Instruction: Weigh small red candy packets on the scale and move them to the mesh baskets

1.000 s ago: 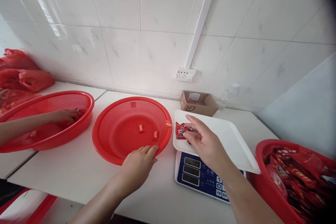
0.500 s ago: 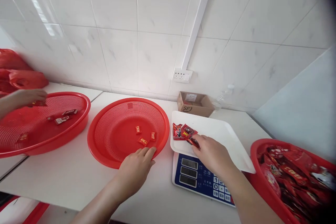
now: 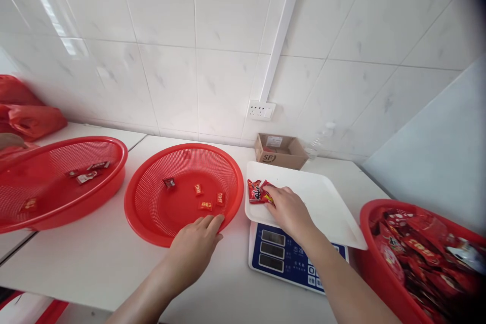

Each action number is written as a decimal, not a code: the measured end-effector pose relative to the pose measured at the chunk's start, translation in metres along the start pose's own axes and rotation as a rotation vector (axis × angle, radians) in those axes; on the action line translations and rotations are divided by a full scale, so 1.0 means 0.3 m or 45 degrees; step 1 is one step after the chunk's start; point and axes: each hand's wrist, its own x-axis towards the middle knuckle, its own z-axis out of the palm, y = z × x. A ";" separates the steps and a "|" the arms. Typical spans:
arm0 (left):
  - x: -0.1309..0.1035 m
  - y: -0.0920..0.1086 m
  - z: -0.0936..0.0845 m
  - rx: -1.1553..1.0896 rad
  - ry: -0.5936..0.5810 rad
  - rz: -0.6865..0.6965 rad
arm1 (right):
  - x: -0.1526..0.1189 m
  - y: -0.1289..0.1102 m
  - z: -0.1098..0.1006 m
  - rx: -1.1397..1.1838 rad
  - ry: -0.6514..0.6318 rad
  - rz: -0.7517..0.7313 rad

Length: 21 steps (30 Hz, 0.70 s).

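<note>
My left hand [image 3: 197, 243] lies over the near rim of a round red plastic basket [image 3: 131, 212], its fingers curled over the edge. In that basket are several small red wrapped candies [image 3: 205, 206] and one darker wrapped candy [image 3: 169, 182]. On the right, my right hand [image 3: 290, 210] reaches over the white tray [image 3: 326, 197] of a digital scale [image 3: 271, 250]. Its fingers are closed on a red candy packet [image 3: 268, 185], partly hidden by the hand. Touching or just beside that one, another red packet [image 3: 253, 192] lies at the tray's left edge.
Another red basket [image 3: 123, 162] with a few candies stands left, a person's hand [image 3: 11, 140] near it. At right, a red basket [image 3: 366, 212] is full of red packets. Behind the scale are a cardboard box [image 3: 281, 154] and a clear bottle [image 3: 317, 144]. Red bags [image 3: 34, 116] sit far left.
A darker candy now lies in the middle basket's left side. My right hand has shifted slightly left over the packets. The other person's hand has withdrawn left, almost out of view.
</note>
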 end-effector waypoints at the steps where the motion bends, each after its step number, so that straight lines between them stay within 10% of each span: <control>1: 0.001 0.001 -0.002 0.002 -0.002 -0.001 | -0.008 -0.002 -0.006 -0.010 -0.018 0.026; 9: 0.003 0.000 -0.002 -0.008 0.013 0.009 | -0.006 -0.093 -0.069 0.810 0.205 -0.108; 21: -0.002 0.007 -0.013 -0.028 -0.016 -0.009 | 0.051 -0.107 0.009 0.223 0.002 -0.031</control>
